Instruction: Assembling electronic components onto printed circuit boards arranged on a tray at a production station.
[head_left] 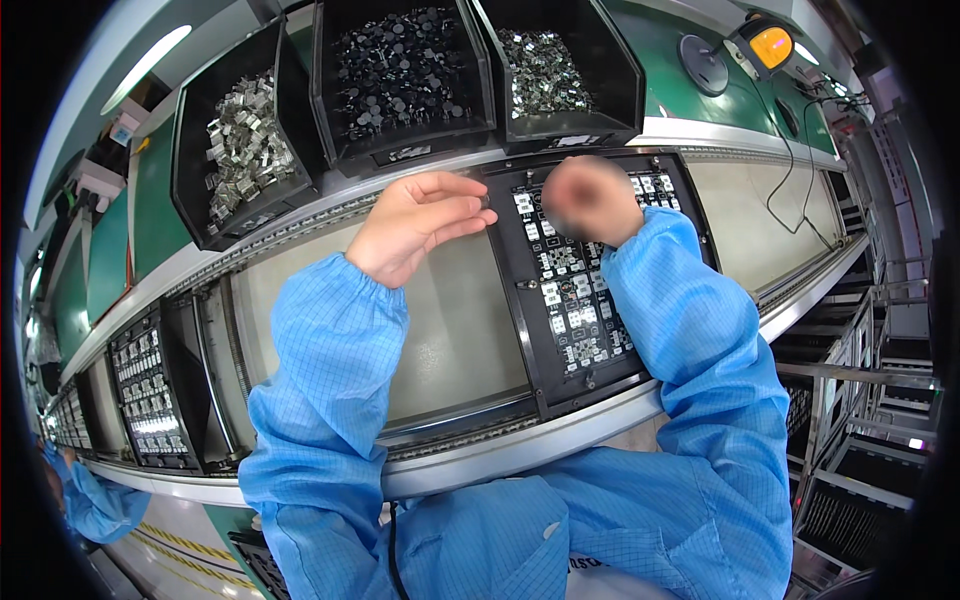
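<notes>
My left hand [425, 222] is over the left edge of a black carrier frame, its thumb and fingertips pinched on a small dark component [486, 202]. The frame [530, 345] lies on the conveyor and holds a panel of circuit boards [570, 318] with rows of white and silver parts. My right hand [595, 200] is above the far part of this panel, hiding some of it. A blur covers its fingers, so I cannot make out whether they hold anything. Both arms wear blue sleeves.
Behind the conveyor rail [400, 165] stand three black bins: silver metal parts [245, 150], dark disc-shaped components [405, 70] and small shiny parts [545, 75]. Another loaded carrier [150, 390] is on the left. A yellow-and-black device [768, 48] stands far right. Someone's blue sleeve [100, 500] shows lower left.
</notes>
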